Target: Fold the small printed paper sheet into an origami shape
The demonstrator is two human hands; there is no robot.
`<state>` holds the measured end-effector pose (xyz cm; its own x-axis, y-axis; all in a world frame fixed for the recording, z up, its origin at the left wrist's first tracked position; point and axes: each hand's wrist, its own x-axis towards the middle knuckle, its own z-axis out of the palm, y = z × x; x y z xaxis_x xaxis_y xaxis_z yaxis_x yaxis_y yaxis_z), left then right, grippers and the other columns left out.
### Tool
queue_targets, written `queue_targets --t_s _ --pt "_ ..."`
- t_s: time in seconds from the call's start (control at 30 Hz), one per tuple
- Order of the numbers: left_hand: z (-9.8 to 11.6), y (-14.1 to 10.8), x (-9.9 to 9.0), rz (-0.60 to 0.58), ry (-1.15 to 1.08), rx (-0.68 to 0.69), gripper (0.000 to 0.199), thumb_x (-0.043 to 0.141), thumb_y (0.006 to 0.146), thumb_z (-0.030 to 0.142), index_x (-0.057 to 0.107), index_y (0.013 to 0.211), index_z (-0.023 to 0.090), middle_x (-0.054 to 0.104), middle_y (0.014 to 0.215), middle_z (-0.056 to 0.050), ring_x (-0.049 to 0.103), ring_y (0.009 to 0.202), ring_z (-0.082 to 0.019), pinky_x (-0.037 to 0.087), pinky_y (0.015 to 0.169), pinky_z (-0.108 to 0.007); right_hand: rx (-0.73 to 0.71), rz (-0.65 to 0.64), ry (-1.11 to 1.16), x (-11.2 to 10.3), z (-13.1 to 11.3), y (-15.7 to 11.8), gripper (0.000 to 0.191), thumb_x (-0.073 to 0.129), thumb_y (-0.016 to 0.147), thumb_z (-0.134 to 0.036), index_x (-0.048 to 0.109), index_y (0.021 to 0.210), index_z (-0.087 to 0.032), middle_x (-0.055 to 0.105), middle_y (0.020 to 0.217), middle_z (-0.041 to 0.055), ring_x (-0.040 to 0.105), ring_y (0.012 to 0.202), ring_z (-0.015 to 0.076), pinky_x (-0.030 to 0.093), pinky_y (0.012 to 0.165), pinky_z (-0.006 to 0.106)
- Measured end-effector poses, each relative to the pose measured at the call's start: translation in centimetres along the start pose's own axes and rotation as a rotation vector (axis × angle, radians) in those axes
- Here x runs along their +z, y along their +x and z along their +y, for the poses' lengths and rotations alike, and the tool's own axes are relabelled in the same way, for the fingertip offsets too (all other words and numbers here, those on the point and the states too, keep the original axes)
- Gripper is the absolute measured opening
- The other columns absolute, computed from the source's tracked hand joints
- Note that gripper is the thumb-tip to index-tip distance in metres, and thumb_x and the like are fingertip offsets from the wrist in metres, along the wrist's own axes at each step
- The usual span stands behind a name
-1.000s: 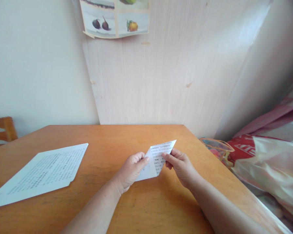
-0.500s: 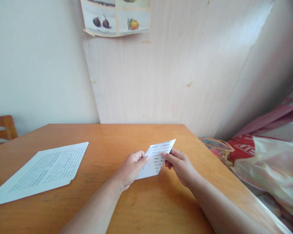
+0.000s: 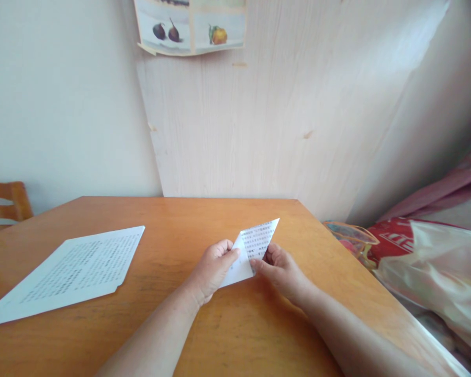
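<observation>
A folded sheet of printed paper (image 3: 255, 243) is held a little above the wooden table (image 3: 172, 324), its pointed corner tilted up to the right. My left hand (image 3: 215, 267) pinches its left edge, thumb on top and fingers curled beneath. At the lower right edge my right hand (image 3: 280, 269) grips it, with the thumb pressed on the printed face and the other fingers partly behind. Dark lines of print cover the upper right part; the lower left part is mostly blank white.
A stack of printed sheets (image 3: 78, 267) lies on the table's left side. A wooden chair (image 3: 11, 201) stands beyond at far left. Plastic bags (image 3: 435, 277) and a red bag (image 3: 392, 235) crowd the right edge. A fruit picture (image 3: 192, 31) hangs on the wall panel.
My right hand has slid down along the paper's right edge, toward its lower corner. The left hand keeps its pinch. The view has shifted slightly.
</observation>
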<state>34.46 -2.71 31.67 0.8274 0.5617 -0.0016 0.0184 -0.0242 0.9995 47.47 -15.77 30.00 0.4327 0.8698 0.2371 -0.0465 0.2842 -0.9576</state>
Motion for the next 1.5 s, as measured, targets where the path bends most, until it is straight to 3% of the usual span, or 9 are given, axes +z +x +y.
queue_targets --t_s 0.43,0.97,1.3,1.5 --pt "0.21 -0.12 0.23 -0.054 0.046 0.025 0.027 0.067 0.082 0.036 0.058 0.098 0.017 0.069 0.093 -0.005 0.064 0.084 -0.021 0.045 0.07 -0.028 -0.008 0.04 -0.013 -0.03 0.42 0.16 0.03 0.075 0.082 -0.035 0.063 0.108 -0.023 0.073 0.106 0.0058 0.067 0.096 0.0236 0.051 0.091 0.042" --pt "0.56 -0.29 0.2 -0.002 0.078 0.063 0.025 0.069 0.081 0.034 0.061 0.097 0.017 0.07 0.089 -0.004 0.063 0.082 -0.021 0.044 0.069 -0.028 0.0 0.045 0.005 0.0 0.41 0.18 0.027 0.075 0.082 -0.037 0.066 0.104 -0.024 0.073 0.105 0.0055 0.066 0.098 0.0244 0.049 0.092 0.043" --pt "-0.06 0.43 -0.06 0.003 0.073 0.17 0.029 0.069 0.08 0.031 0.059 0.103 0.016 0.07 0.093 -0.005 0.065 0.088 -0.023 0.047 0.077 -0.031 -0.001 0.12 -0.018 0.04 0.19 0.43 0.025 0.075 0.079 -0.033 0.066 0.101 -0.023 0.072 0.094 0.0034 0.063 0.081 0.0198 0.048 0.073 0.034" --pt "-0.21 0.49 -0.21 0.007 0.035 0.116 0.032 0.071 0.081 0.036 0.059 0.104 0.017 0.07 0.088 -0.004 0.066 0.081 -0.021 0.048 0.074 -0.031 0.012 0.177 -0.034 -0.16 -0.37 0.48 0.022 0.075 0.077 -0.034 0.066 0.093 -0.021 0.067 0.08 0.0008 0.051 0.061 0.013 0.038 0.056 0.027"
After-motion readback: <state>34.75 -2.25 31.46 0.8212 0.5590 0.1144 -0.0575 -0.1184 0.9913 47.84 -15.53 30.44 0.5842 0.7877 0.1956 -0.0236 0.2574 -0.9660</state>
